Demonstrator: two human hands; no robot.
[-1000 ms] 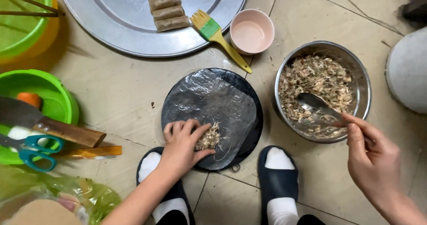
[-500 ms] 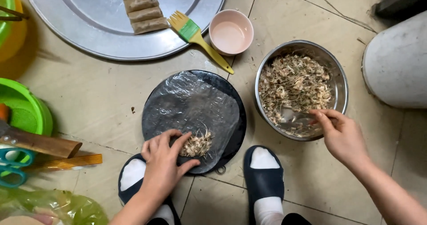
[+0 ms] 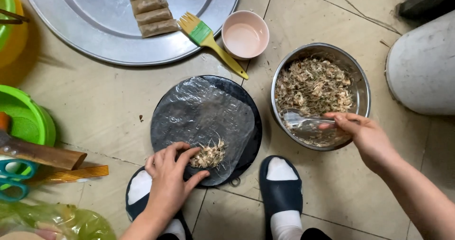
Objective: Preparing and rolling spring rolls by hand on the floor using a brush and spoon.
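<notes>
Fingers: your left hand (image 3: 169, 180) presses filling (image 3: 207, 155); your right hand (image 3: 367, 136) grips spoon (image 3: 298, 120).
Risk: pressing hard may tear the wrapper (image 3: 204, 121) beneath.

Only one package in view: a crumpled, translucent green-yellow plastic bag (image 3: 57, 221) lying on the floor at the bottom left corner, below the scissors (image 3: 14, 178), contents blurred. No labels, signs or screens visible.
</notes>
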